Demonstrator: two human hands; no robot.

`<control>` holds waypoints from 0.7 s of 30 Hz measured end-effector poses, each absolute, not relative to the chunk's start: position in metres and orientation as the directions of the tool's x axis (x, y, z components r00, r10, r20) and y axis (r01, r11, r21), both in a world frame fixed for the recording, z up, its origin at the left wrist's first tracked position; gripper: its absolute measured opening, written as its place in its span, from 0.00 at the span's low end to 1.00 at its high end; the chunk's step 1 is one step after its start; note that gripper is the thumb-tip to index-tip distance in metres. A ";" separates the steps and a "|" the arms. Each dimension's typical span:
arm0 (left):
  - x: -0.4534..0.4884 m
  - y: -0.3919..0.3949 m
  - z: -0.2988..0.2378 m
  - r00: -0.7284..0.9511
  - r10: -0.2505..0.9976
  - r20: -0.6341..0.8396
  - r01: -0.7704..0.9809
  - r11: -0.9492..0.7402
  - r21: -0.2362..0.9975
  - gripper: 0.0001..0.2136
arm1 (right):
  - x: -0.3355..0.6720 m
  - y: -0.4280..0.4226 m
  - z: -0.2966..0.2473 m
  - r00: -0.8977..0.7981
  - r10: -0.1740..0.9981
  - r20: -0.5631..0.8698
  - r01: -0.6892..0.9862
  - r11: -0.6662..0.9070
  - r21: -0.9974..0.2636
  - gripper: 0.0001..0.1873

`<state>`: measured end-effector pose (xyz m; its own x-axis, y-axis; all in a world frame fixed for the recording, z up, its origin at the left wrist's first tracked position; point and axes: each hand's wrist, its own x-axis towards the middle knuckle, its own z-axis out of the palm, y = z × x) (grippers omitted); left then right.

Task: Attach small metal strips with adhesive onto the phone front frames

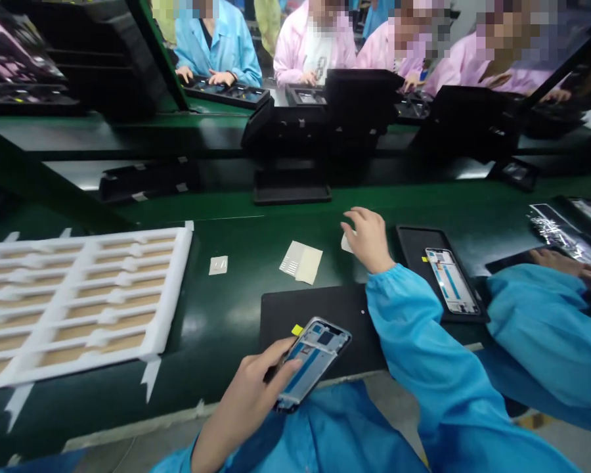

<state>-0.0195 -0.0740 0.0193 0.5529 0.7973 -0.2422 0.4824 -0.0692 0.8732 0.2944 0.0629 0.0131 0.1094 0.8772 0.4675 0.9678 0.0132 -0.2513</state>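
My left hand (256, 387) is closed around a phone housing (311, 368), tilted above the near edge of the bench. Its inner side faces up, with blue strips, and a yellow tab (297, 330) sticks out at its upper left. Farther forward, my right hand (370, 240) hovers over the green bench with thumb and fingers apart. Beneath its thumb lies a small white piece (347, 243), partly covered; whether they touch I cannot tell. A black mat (285, 309) lies under the housing. Sticker sheets (309, 264), one with silvery strips, rest beyond it.
On the left stands a white foam tray (172, 289) with slots. A small sticker sheet (218, 265) lies beside it. At right, a black tray (414, 243) holds another phone housing (452, 281). A co-worker's blue sleeve (536, 309) is close by. Several people work across the bench.
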 end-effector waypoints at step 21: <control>0.002 -0.065 -0.006 0.586 0.767 -0.260 0.408 -0.002 0.913 0.17 | 0.431 -0.096 -0.032 0.730 0.646 0.224 0.673 -0.736 -0.072 0.34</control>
<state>0.0016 -0.0647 -0.0061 0.5864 0.7673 -0.2596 0.4075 -0.0025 0.9132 0.4307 -0.0964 -0.0324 0.7297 0.6462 0.2235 0.6735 -0.7357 -0.0718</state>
